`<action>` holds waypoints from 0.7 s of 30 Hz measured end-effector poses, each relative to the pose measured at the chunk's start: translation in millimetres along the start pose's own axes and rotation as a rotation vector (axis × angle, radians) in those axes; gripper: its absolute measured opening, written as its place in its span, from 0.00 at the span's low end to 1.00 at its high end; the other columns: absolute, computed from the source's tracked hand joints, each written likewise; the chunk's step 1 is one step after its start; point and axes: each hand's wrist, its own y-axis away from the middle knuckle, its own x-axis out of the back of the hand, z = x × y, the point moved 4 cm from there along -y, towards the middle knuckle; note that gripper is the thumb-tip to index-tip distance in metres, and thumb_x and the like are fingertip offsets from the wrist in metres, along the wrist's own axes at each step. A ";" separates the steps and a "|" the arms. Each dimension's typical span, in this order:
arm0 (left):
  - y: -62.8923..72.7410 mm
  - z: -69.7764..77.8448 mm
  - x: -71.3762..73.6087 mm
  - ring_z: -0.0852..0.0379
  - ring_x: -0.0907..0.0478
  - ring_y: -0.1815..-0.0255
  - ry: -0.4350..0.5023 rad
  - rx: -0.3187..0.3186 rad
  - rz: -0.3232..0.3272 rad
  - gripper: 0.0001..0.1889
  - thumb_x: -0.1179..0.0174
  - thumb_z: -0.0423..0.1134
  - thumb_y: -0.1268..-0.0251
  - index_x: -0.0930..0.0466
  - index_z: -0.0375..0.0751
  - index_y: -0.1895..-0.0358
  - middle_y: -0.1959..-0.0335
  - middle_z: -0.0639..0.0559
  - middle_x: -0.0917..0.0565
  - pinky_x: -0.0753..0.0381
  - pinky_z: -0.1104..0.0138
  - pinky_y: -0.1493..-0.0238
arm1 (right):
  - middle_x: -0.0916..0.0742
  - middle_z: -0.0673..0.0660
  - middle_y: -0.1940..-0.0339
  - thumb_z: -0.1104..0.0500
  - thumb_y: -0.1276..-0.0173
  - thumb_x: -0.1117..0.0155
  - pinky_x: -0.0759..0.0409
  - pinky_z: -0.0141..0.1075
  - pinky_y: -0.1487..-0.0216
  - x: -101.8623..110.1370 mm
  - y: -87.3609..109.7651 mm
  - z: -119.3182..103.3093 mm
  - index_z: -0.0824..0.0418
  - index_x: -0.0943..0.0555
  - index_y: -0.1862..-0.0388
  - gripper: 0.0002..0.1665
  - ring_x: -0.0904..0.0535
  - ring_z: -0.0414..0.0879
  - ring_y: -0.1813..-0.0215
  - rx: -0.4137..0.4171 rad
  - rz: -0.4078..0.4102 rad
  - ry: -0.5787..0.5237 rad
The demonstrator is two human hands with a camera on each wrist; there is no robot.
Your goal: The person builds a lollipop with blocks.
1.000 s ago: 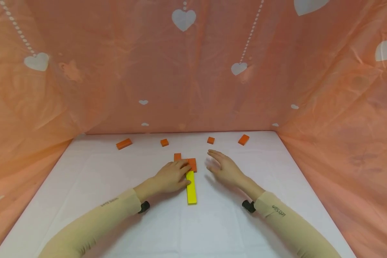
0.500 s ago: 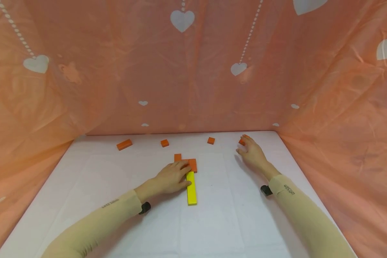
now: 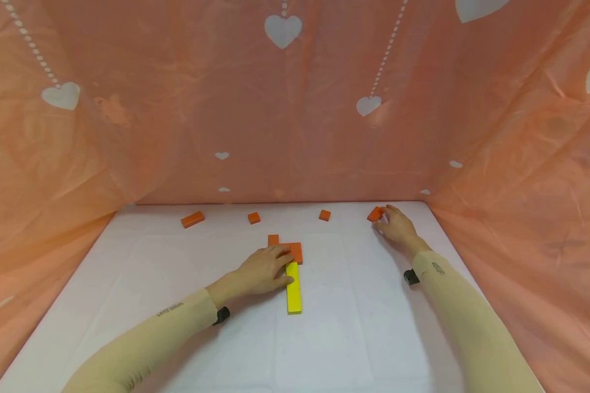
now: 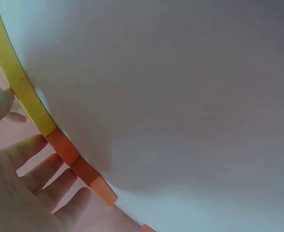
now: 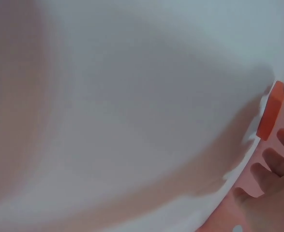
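Observation:
My left hand (image 3: 257, 271) rests over a flat row of blocks. Its thumb touches the yellow bar (image 3: 293, 297), while the other fingers lie on the orange blocks (image 3: 296, 253) at the bar's far end. In the left wrist view, those fingertips sit along the side of the orange pieces (image 4: 63, 148) and the thumb meets the yellow bar (image 4: 23, 87). At the back right, my right hand (image 3: 397, 226) is at an orange block (image 3: 375, 214), thumb and index finger around its right side. The right wrist view has the thumb against this block (image 5: 271, 111), other fingers spread.
Three more orange pieces lie along the back: a longer block (image 3: 193, 219) at the left, a small block (image 3: 253, 218) and another small block (image 3: 325, 215). An orange curtain (image 3: 295, 125) with white hearts rises behind and beside the white table (image 3: 334, 338).
My right hand has moved from beside the row to the back right block, then slightly to that block's right side. The left hand has stayed on the row.

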 end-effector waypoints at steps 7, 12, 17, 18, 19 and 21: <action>0.1 -0.7 0.9 0.43 0.33 0.24 -0.006 -0.002 -0.013 0.33 0.40 0.58 0.24 0.28 0.42 0.25 0.24 0.42 0.31 0.32 0.46 0.25 | 0.31 0.77 0.25 0.52 0.23 0.41 0.37 0.64 0.25 -0.9 -5.9 3.1 0.74 0.33 0.24 0.37 0.35 0.73 0.25 -0.054 -0.003 -0.021; -1.6 -0.6 0.3 0.43 0.32 0.26 -0.010 -0.005 -0.005 0.33 0.39 0.58 0.25 0.27 0.42 0.26 0.25 0.42 0.30 0.31 0.46 0.26 | 0.29 0.77 0.27 0.53 0.22 0.42 0.35 0.64 0.26 -1.2 -8.1 4.4 0.73 0.32 0.25 0.35 0.32 0.73 0.27 -0.052 0.014 -0.014; -2.2 0.1 0.8 0.43 0.32 0.25 -0.010 -0.002 -0.007 0.33 0.39 0.58 0.25 0.27 0.42 0.26 0.25 0.42 0.30 0.32 0.46 0.26 | 0.26 0.77 0.29 0.53 0.22 0.40 0.32 0.63 0.28 -1.4 -8.8 4.2 0.73 0.30 0.27 0.34 0.29 0.73 0.29 -0.043 0.040 -0.022; -1.9 0.4 1.2 0.43 0.32 0.25 -0.010 0.000 -0.009 0.33 0.40 0.58 0.25 0.27 0.42 0.26 0.25 0.42 0.30 0.32 0.46 0.25 | 0.26 0.77 0.29 0.53 0.22 0.40 0.32 0.63 0.28 -1.7 -9.2 4.5 0.73 0.30 0.27 0.34 0.29 0.72 0.30 -0.041 0.044 -0.029; -1.7 0.7 1.5 0.43 0.32 0.25 -0.010 0.003 -0.011 0.34 0.40 0.58 0.25 0.27 0.42 0.26 0.25 0.42 0.30 0.32 0.46 0.25 | 0.26 0.77 0.30 0.53 0.22 0.39 0.32 0.62 0.28 -2.3 -9.5 4.8 0.73 0.30 0.27 0.34 0.29 0.72 0.30 -0.040 0.047 -0.038; -1.6 0.9 1.7 0.43 0.32 0.25 -0.004 0.006 -0.013 0.33 0.39 0.58 0.25 0.27 0.41 0.26 0.25 0.42 0.30 0.32 0.46 0.25 | 0.26 0.77 0.30 0.53 0.22 0.39 0.33 0.62 0.27 -4.0 -10.5 5.8 0.74 0.29 0.27 0.34 0.29 0.72 0.30 -0.040 0.047 -0.061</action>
